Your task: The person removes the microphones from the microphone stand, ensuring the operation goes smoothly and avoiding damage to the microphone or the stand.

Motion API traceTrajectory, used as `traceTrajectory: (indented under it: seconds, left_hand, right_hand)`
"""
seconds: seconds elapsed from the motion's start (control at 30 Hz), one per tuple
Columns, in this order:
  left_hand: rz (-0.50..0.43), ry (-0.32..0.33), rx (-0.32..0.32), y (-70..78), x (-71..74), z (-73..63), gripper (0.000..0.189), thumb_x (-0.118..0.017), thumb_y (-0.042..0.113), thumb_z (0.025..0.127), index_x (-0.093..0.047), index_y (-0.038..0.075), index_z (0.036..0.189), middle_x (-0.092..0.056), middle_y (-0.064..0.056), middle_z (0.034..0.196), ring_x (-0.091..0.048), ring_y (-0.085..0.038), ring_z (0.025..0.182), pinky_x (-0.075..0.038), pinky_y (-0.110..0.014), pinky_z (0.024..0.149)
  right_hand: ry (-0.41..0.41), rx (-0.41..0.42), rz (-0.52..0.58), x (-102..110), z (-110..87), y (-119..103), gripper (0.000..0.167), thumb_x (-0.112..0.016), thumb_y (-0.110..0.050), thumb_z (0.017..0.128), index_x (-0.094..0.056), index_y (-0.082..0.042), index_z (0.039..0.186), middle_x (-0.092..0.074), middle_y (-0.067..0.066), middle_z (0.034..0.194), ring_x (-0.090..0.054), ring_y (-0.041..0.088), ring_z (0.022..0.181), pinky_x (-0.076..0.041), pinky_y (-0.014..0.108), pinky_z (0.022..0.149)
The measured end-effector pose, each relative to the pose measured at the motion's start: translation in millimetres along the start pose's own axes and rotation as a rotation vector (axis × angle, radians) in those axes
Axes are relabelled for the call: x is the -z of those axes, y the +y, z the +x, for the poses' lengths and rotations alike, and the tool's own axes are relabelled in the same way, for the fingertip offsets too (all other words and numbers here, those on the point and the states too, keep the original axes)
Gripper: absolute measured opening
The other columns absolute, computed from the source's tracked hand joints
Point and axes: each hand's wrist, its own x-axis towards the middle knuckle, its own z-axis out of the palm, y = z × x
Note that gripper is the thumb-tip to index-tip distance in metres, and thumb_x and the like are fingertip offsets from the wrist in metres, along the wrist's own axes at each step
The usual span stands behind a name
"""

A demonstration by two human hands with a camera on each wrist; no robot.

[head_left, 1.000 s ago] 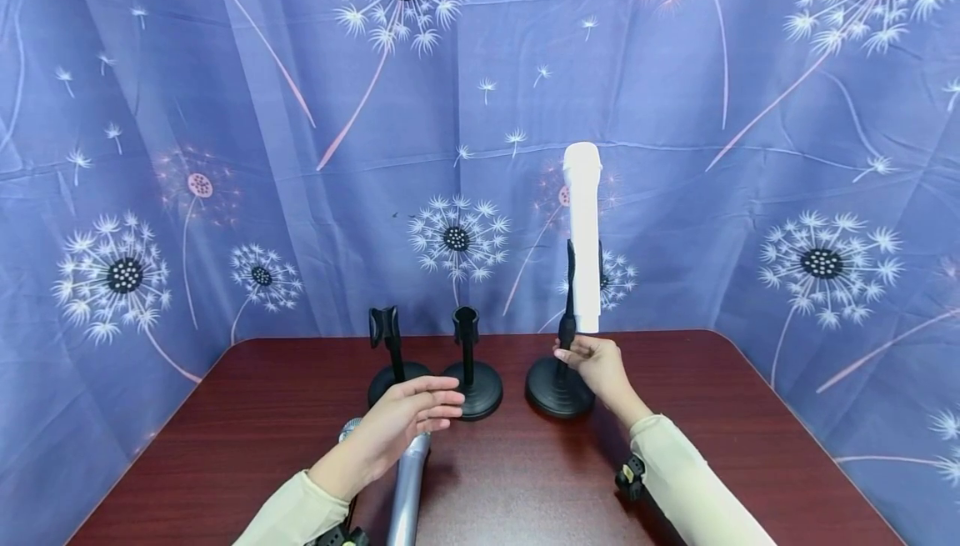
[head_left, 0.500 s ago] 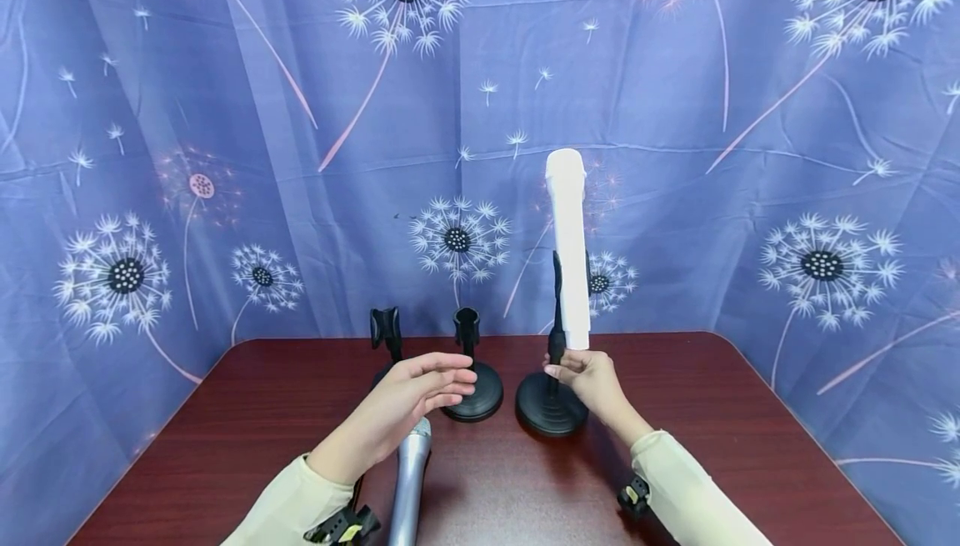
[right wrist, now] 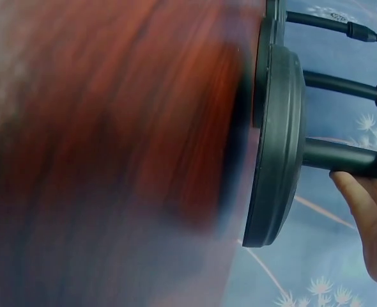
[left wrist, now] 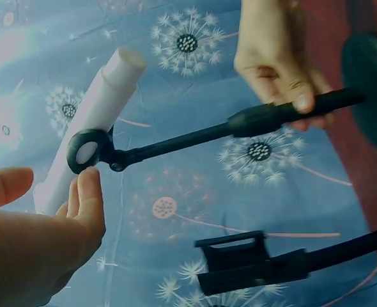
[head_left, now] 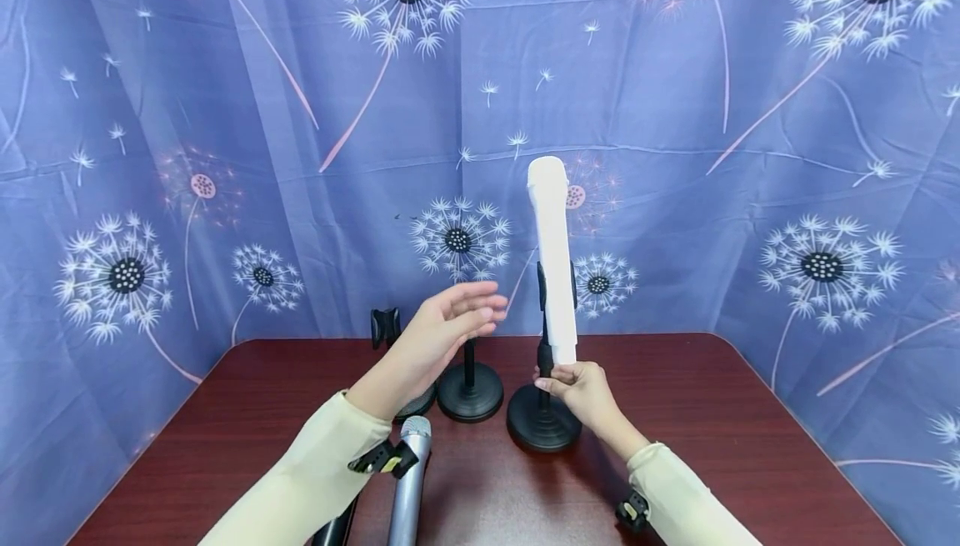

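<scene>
My right hand grips the pole of a black desktop microphone stand, thumb and fingers around it below the collar. A white microphone sits in the stand's clip, tilted slightly, head up. My left hand is raised to the left of that microphone, fingers extended and holding nothing. In the left wrist view, the fingertips of my left hand come right up to the clip. The right wrist view shows the stand's round base close over the tabletop.
Two more black stands, a middle one and a left one, stand at the back, partly behind my left hand. A silver microphone lies in front of them. Beside it, a black handle shows under my left sleeve. A patterned curtain hangs behind the table.
My right hand has brought the stand with the white microphone left and nearer to me. My left hand has risen and moved right, toward the microphone, uncovering the silver microphone's head.
</scene>
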Motion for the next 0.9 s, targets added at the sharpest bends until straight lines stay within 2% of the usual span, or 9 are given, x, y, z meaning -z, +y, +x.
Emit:
traceTrajectory:
  seconds: [0.13, 0.23, 0.3, 0.47, 0.6, 0.77, 0.9]
  left_hand:
    - [0.054, 0.041, -0.024, 7.6, -5.4, 20.2, 0.044, -0.055, 0.015, 0.098, -0.044, 0.011, 0.141, -0.053, -0.008, 0.136, -0.049, -0.02, 0.127, -0.028, -0.044, 0.112]
    - [0.083, 0.054, -0.023, 10.4, -9.8, 34.0, 0.048, -0.058, 0.021, 0.097, -0.042, 0.015, 0.142, -0.052, -0.004, 0.137, -0.044, -0.017, 0.131, -0.021, -0.049, 0.114]
    - [0.093, 0.057, -0.018, 11.6, -13.2, 42.4, 0.052, -0.06, 0.023, 0.096, -0.041, 0.014, 0.144, -0.051, -0.004, 0.138, -0.042, -0.018, 0.132, -0.022, -0.049, 0.114]
    - [0.113, 0.052, -0.002, 14.2, -21.8, 59.3, 0.053, -0.064, 0.024, 0.093, -0.045, 0.01, 0.141, -0.055, -0.006, 0.133, -0.049, -0.019, 0.126, -0.028, -0.046, 0.112]
    - [0.13, 0.042, 0.003, 14.8, -25.9, 66.7, 0.052, -0.067, 0.022, 0.092, -0.047, 0.01, 0.138, -0.06, -0.007, 0.127, -0.054, -0.019, 0.121, -0.03, -0.048, 0.109]
    - [0.127, 0.042, 0.01, 13.3, -26.8, 69.1, 0.05, -0.068, 0.021, 0.091, -0.049, 0.01, 0.136, -0.059, -0.007, 0.129, -0.052, -0.018, 0.123, -0.033, -0.047, 0.108]
    - [0.092, 0.042, -0.026, 11.4, -24.3, 68.6, 0.046, -0.066, 0.016, 0.092, -0.05, 0.007, 0.134, -0.059, -0.012, 0.129, -0.055, -0.02, 0.121, -0.036, -0.043, 0.107]
  right_hand:
    - [-0.022, -0.004, 0.037, -2, -2.0, -1, 0.017, -0.075, 0.004, 0.079, -0.071, 0.013, 0.093, -0.07, 0.023, 0.09, -0.069, 0.012, 0.085, -0.054, 0.019, 0.07]
    - [-0.023, 0.02, -0.006, -5, -3.0, -2, 0.016, -0.076, 0.002, 0.078, -0.073, 0.01, 0.092, -0.071, 0.021, 0.088, -0.069, 0.015, 0.087, -0.053, 0.018, 0.07]
    - [-0.025, 0.038, -0.027, -6, -3.4, -3, 0.016, -0.077, 0.002, 0.077, -0.073, 0.009, 0.091, -0.072, 0.019, 0.086, -0.069, 0.015, 0.086, -0.053, 0.018, 0.07]
    - [-0.029, 0.071, -0.049, -9, -4.8, -3, 0.018, -0.077, -0.001, 0.078, -0.073, 0.01, 0.091, -0.071, 0.02, 0.085, -0.07, 0.016, 0.084, -0.054, 0.019, 0.069]
    - [-0.025, 0.069, -0.062, -11, -4.9, -4, 0.018, -0.078, 0.0, 0.077, -0.073, 0.01, 0.091, -0.072, 0.018, 0.084, -0.069, 0.015, 0.083, -0.053, 0.018, 0.068]
    - [-0.027, 0.075, -0.056, -14, -3.6, -5, 0.019, -0.077, 0.003, 0.077, -0.072, 0.012, 0.093, -0.072, 0.019, 0.085, -0.069, 0.014, 0.082, -0.053, 0.017, 0.067]
    - [-0.039, 0.083, -0.055, -16, -2.7, -7, 0.018, -0.075, 0.006, 0.077, -0.07, 0.014, 0.093, -0.07, 0.024, 0.085, -0.07, 0.019, 0.082, -0.054, 0.019, 0.068]
